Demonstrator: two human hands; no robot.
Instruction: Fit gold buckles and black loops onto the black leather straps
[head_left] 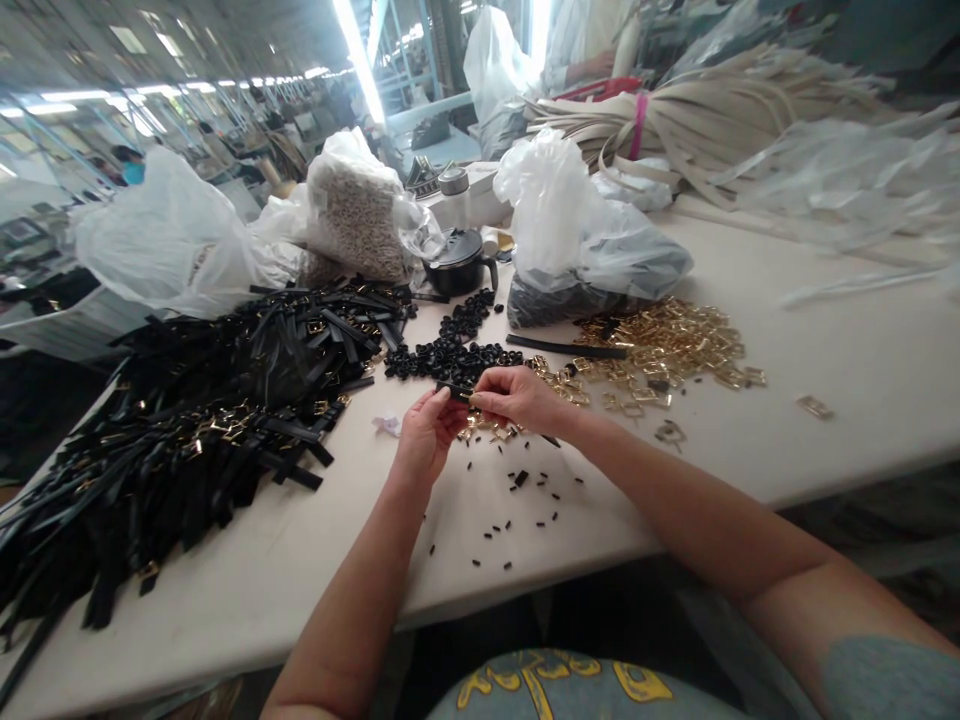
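Observation:
Pinched between the thumb and fingers of my left hand (429, 432) is a short black strap (452, 392). My right hand (517, 397) is closed at the strap's right end, where a bit of gold-coloured metal shows. Its fingers hide most of that piece, so its shape is unclear. Just behind both hands lies a heap of small black loops (450, 358). Gold buckles (667, 345) are piled to the right, some spilling toward my right wrist. Several tiny black pieces (520, 479) are scattered on the table below my hands.
Black straps with gold buckles (247, 400) form a large heap on the left. Behind stand filled plastic bags (360, 205), a black lidded pot (456, 262) and a bag of dark pieces (585, 250). A loose black strip (566, 347) and bundled beige straps (697, 120) lie right.

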